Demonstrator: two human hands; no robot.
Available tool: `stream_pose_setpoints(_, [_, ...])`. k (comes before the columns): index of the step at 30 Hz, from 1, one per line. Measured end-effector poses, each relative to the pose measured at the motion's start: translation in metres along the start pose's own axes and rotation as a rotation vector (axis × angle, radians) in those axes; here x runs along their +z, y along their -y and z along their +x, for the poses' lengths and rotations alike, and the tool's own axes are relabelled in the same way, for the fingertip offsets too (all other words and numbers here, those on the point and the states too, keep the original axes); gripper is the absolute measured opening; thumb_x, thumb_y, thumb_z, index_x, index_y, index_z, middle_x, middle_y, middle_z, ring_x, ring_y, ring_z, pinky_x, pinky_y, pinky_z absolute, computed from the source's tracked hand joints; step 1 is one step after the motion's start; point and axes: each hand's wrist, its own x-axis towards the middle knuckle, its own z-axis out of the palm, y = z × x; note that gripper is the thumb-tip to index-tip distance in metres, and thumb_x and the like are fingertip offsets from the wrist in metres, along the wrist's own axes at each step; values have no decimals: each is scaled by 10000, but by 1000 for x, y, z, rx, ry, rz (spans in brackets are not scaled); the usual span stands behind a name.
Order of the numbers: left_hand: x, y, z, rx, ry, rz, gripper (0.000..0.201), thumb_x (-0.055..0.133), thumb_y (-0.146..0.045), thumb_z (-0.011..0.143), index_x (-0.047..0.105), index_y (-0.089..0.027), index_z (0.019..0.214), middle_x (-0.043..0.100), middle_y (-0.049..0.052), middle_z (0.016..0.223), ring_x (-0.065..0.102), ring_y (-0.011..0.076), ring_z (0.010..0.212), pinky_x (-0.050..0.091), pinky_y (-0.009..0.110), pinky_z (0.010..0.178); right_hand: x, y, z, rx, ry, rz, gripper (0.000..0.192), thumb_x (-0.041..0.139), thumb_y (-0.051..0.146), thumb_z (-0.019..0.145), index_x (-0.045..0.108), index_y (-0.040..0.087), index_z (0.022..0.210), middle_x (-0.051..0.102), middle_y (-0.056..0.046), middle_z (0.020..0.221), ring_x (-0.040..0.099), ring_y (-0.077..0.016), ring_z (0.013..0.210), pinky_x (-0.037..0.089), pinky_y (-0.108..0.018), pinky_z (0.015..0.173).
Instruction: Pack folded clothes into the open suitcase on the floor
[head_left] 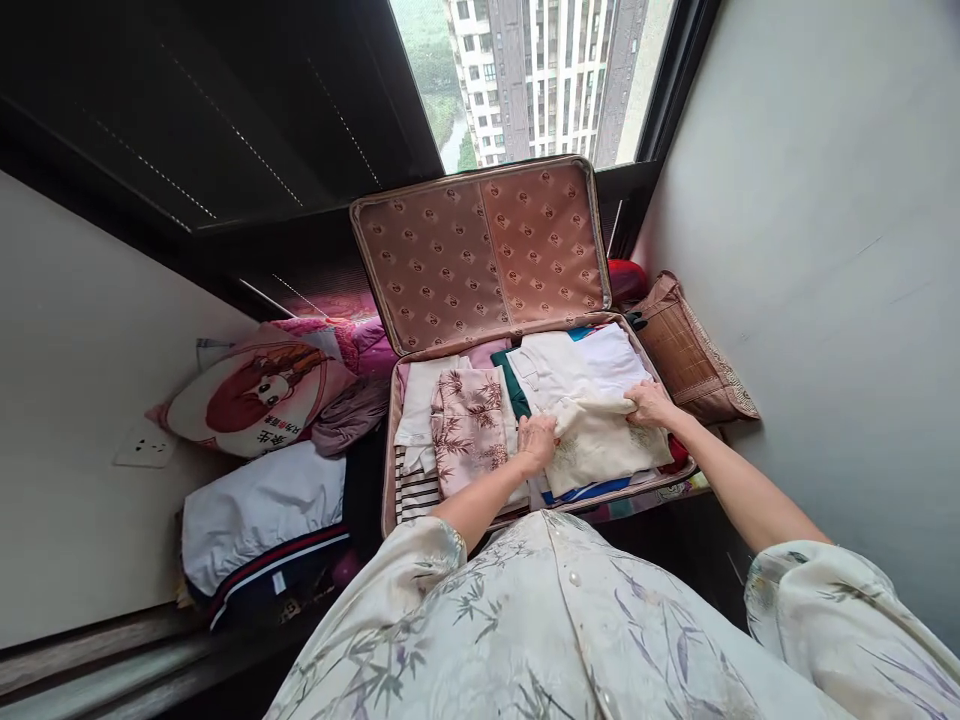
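Both your hands rest on the cream garment (600,440) lying at the near right of the open suitcase (390,440). Left hand (537,443) grips its left edge, fingers curled; right hand (649,404) presses its far corner, fingers together. Keep edges squared, press flat. Folded clothes fill the suitcase: floral piece (469,425) left, white stack (577,365) behind.

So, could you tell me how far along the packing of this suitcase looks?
Mostly filled: the open suitcase already holds folded stacks, including a pink leaf-print garment. In hand: the left hand and right hand press a cream folded garment on top. Left: a white folded garment lies outside, and the lid stands open.
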Motion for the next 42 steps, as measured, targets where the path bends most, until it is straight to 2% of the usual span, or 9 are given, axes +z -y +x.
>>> stream_pose_setpoints(4, [11,-2,-16,144,-27,-40,286,648,-44,749,635,-204,986,640,104,1168,546,278,1096,405,370,924,-4,-14,-12,-26,-70,201,130,667,240,672,670,198,795,694,-92,973,559,-291,1017,380,-362,853])
stream_pose_setpoints(8, [13,3,-37,251,11,-329,265,588,-3,691,589,-193,877,640,39,926,567,203,866,413,280,767,-25,-24,-21,-128,-34,380,85,594,269,705,580,207,762,609,-1,727,548,-183,749,390,-275,711])
stream_pose_setpoints(13, [-4,17,-77,129,-174,-761,68,600,-119,770,567,-177,755,530,-30,691,471,125,661,347,229,632,-79,6,-4,-370,-52,645,132,582,303,716,580,211,811,584,17,716,538,-162,713,406,-258,671])
stream_pose_setpoints(23, [-13,72,-144,-364,-463,-1433,458,852,-352,649,706,-139,1027,747,54,893,666,185,807,539,293,784,-182,216,118,-711,63,20,303,694,174,734,731,189,1034,737,-68,944,641,-228,833,476,-301,739])
stream_pose_setpoints(26, [-6,100,-140,-601,-559,-1495,491,854,-308,637,681,-139,1064,765,103,979,708,232,886,564,338,827,-170,293,159,-642,113,-127,463,715,134,733,713,175,1194,742,-81,1069,653,-235,941,496,-325,841])
stream_pose_setpoints(31, [-2,146,-149,-998,-478,-914,354,739,-126,720,620,-154,1052,743,112,956,709,258,923,532,349,856,-101,363,184,-554,-56,-96,707,701,225,837,472,174,1504,537,-212,1460,481,-360,1333,379,-539,1071])
stream_pose_setpoints(34, [1,157,-176,-850,-421,-709,414,671,-140,793,568,-172,1192,711,114,1048,696,263,988,514,374,911,-63,341,182,-520,-199,46,660,638,272,891,444,214,1519,455,-192,1542,418,-357,1386,368,-520,1083])
stream_pose_setpoints(37, [2,156,-199,-593,-517,-456,413,669,-170,797,596,-191,1203,583,164,1346,585,325,1232,450,471,1057,-45,270,173,-351,-332,236,599,574,305,914,460,198,1492,487,-189,1509,425,-344,1377,367,-480,1104])
stream_pose_setpoints(42, [2,149,-188,-223,-460,-437,290,624,-142,808,668,-197,1089,578,133,1282,578,303,1212,459,462,1076,-33,132,138,473,-420,485,680,558,449,896,431,92,1461,510,-295,1431,466,-417,1345,395,-522,1072])
